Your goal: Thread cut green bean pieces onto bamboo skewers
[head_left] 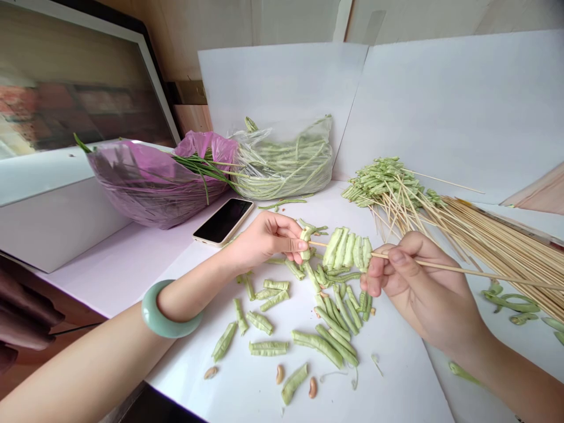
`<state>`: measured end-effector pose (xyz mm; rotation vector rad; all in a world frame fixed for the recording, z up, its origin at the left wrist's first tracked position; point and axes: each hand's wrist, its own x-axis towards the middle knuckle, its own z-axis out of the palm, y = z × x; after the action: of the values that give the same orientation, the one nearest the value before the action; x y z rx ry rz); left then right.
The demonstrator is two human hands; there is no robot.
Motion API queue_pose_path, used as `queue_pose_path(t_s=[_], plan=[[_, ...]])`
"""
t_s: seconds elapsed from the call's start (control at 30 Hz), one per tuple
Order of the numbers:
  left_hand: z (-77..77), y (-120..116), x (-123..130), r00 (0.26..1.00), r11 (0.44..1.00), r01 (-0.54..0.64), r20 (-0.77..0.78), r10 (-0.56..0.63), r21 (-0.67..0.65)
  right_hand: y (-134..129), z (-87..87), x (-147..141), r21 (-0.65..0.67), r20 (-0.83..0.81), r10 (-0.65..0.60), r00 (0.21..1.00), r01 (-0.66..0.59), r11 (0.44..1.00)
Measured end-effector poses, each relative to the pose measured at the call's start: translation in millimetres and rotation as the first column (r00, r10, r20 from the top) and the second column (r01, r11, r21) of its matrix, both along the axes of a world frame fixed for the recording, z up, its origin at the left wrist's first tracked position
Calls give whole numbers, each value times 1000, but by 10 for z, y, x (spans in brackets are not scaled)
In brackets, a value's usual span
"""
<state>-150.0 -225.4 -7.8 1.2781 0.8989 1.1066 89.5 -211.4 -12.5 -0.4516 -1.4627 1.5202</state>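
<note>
My right hand (418, 282) pinches a thin bamboo skewer (476, 271) between thumb and fingers. Toward its far end the skewer carries several green bean pieces (347, 249), set side by side across it. At the skewer's tip, my left hand (275, 238), with a pale green bangle on its wrist, is closed on one more green bean piece (305, 242). Whether the tip has gone into that piece, I cannot tell. Below the hands lie loose cut bean pieces (319, 346), along with a few brown seeds (280, 374).
Behind the hands stand a clear bag of long beans (291, 158) and a purple bag of greens (154, 182), with a phone (224, 221) in front. At right, a pile of filled skewers (388, 182) lies beside many bare skewers (506, 247). White boards (440, 117) stand at the back.
</note>
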Motion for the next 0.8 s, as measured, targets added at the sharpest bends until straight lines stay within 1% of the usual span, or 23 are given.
queue_pose_path(t_s=[0.13, 0.27, 0.33, 0.4, 0.5, 0.57, 0.67, 0.8], plan=[[9, -28, 24, 997, 986, -44, -57, 54, 159, -5, 7, -32, -159, -23, -37, 999, 33, 987], [15, -41, 33, 985, 958, -61, -141, 104, 279, -3, -16, -57, -309, -24, -93, 995, 81, 948], [23, -47, 36, 972, 942, -73, -190, 141, 326, 0, -33, -66, -349, -23, -117, 993, 102, 932], [30, -55, 40, 956, 926, -85, -232, 180, 368, 0, -43, -72, -354, -22, -125, 992, 109, 929], [37, -66, 49, 943, 918, -100, -257, 210, 383, -9, -37, -68, -335, -21, -116, 993, 102, 937], [37, -66, 51, 955, 933, -110, -223, 195, 344, -15, -15, -59, -273, -12, -84, 996, 78, 959], [32, -54, 41, 983, 968, -93, -130, 126, 232, -14, 31, -33, -125, 9, -33, 999, 34, 992], [27, -33, 20, 999, 997, -37, -36, 39, 61, -16, 63, 18, 48, 48, 11, 999, -13, 999]])
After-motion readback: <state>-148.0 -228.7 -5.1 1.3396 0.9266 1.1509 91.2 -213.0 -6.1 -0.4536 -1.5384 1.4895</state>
